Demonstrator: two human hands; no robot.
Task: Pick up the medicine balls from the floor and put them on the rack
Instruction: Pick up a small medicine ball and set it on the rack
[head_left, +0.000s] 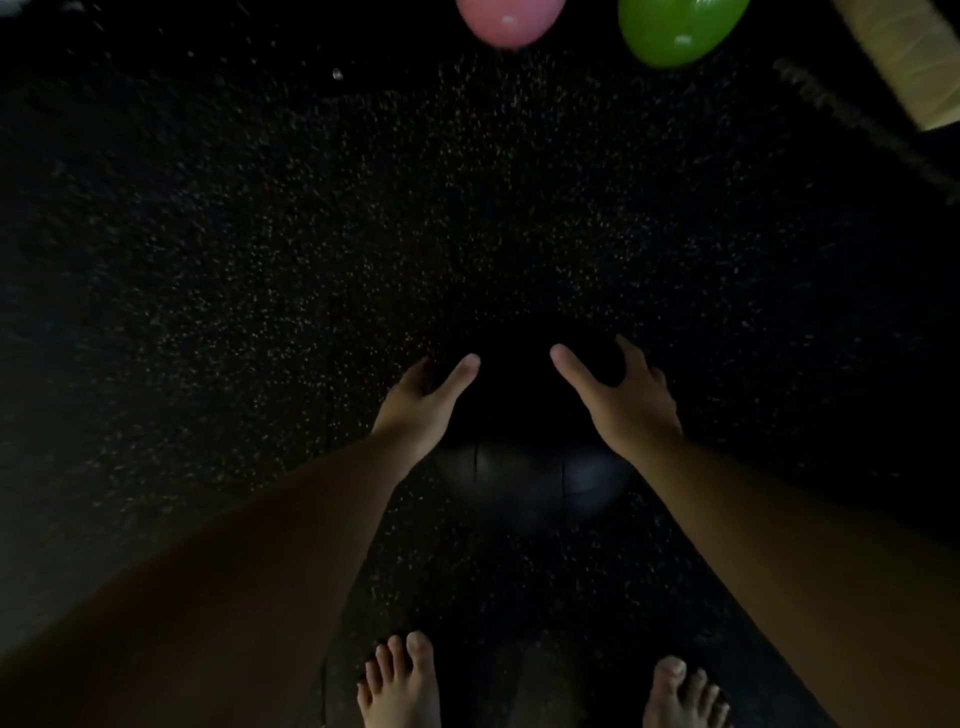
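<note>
A black medicine ball (530, 467) sits low in front of me over the dark speckled floor, just ahead of my bare feet. My left hand (421, 400) presses against its left side with fingers spread. My right hand (618, 395) lies on its upper right side, thumb over the top. Both hands clasp the ball between them. A pink ball (506, 21) and a green ball (675, 28) lie on the floor at the top edge. The rack is out of sight.
The floor (260, 260) is black rubber with light flecks. A pale wooden object (904, 57) stands at the top right corner. My bare feet (405, 680) are at the bottom edge. The scene is dim.
</note>
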